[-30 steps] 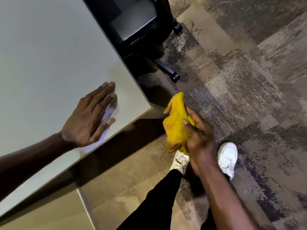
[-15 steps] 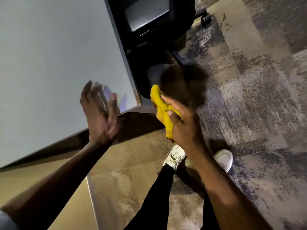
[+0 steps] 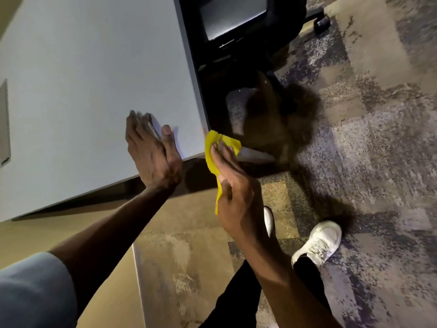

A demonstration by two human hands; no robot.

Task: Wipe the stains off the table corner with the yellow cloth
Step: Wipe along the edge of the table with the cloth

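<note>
Here the right hand [image 3: 233,192] is clamped on the yellow cloth [image 3: 214,150], its top fold touching the table [image 3: 94,79] corner just ahead and left of the fingertips (a faint orange mark shows there). The left hand [image 3: 151,152] lies flat and open on the table, just beside the corner; the right is nearer.

One yellow cloth [image 3: 214,150], gripped in the right hand [image 3: 236,200]; two hands counted, the left hand [image 3: 153,157] lying flat just left of the grip. One table [image 3: 94,79], its corner touching the held cloth. Two white shoes: one [image 3: 318,242] below-right of the grip, one [image 3: 269,220] under it; one black chair [image 3: 236,24] beyond.
</note>
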